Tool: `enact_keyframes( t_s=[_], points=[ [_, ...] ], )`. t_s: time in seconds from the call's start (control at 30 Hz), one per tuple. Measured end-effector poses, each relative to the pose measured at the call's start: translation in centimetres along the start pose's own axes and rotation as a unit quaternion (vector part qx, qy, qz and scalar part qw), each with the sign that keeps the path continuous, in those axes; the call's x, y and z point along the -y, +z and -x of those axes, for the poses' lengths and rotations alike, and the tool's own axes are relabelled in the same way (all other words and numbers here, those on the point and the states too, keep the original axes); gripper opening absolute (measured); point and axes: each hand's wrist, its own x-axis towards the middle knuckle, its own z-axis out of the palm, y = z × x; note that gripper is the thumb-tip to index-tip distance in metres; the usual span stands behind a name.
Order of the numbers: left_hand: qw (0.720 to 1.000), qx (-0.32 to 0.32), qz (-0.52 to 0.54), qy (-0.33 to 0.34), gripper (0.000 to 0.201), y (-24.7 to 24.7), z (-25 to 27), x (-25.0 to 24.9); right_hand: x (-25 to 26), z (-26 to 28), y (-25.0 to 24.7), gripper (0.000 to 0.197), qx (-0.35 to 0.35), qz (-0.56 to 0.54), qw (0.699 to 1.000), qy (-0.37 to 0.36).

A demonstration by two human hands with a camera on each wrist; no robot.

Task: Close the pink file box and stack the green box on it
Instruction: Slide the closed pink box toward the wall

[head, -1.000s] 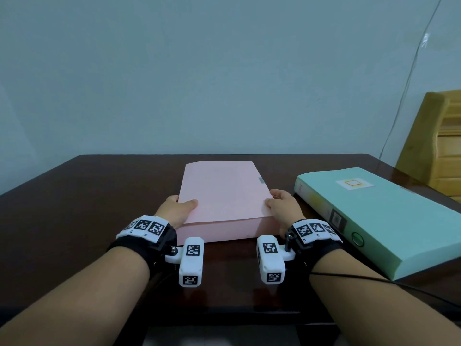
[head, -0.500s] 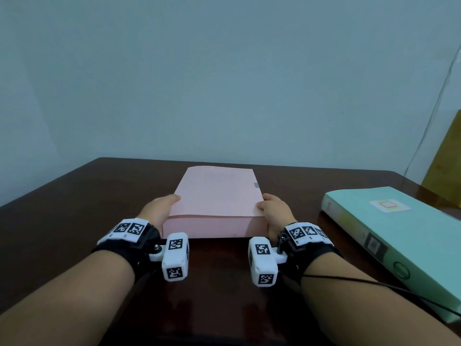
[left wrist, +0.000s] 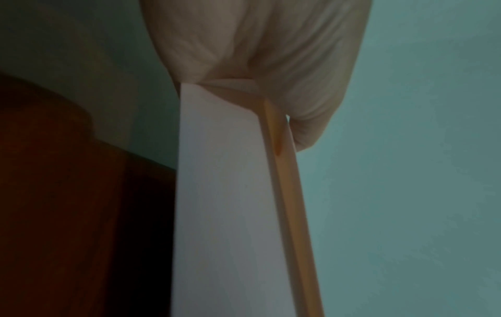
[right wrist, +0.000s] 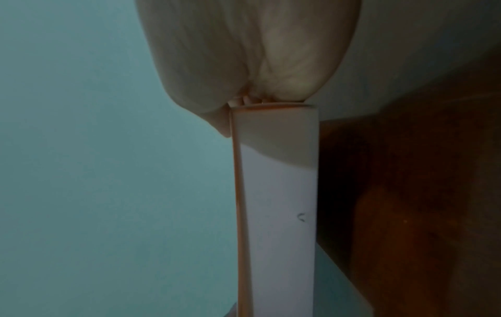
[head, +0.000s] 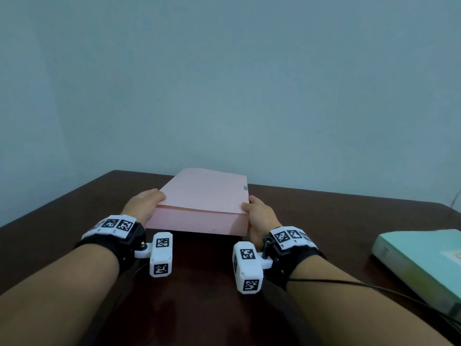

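Gripping the pink file box (head: 199,208) at its near corners, your left hand (head: 146,204) sits at its 9 o'clock side and your right hand (head: 258,213) at 3 o'clock, each with the thumb over the lid and, as far as the wrist views show, the fingers curled round the side. The box lies on the table (head: 199,295) straight ahead at 12 o'clock. Its lid is down but, in the left wrist view, a thin gap shows along the near left edge (left wrist: 279,150), so it may not be fully seated. Let go now and the flap could spring up, leaving an uneven top. The green box (head: 421,265) waits well apart at 3 o'clock, partly out of view. Set on a raised lid, it would likely rock or slide off. Lifting it one-handed by a corner risks it tipping, too.
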Motion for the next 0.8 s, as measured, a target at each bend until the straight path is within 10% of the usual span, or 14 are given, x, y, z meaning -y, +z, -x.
enact_keyframes(
  t_s=[0.33,0.63,0.8],
  points=[
    [0.999,-0.011,-0.035,0.019,0.074,-0.6,-3.0,1.2,-3.6,-4.6,2.9,0.067,0.022,-0.034,0.999,0.007],
    [0.995,-0.007,-0.098,0.028,0.056,-0.5,-2.1,0.8,-1.9,-1.1,3.1,0.038,0.010,-0.036,0.999,0.034],
    [0.990,-0.045,-0.114,0.071,0.050,0.8,0.8,-1.9,-0.6,0.3,0.9,0.065,-0.013,-0.030,0.999,0.026]
  ],
)
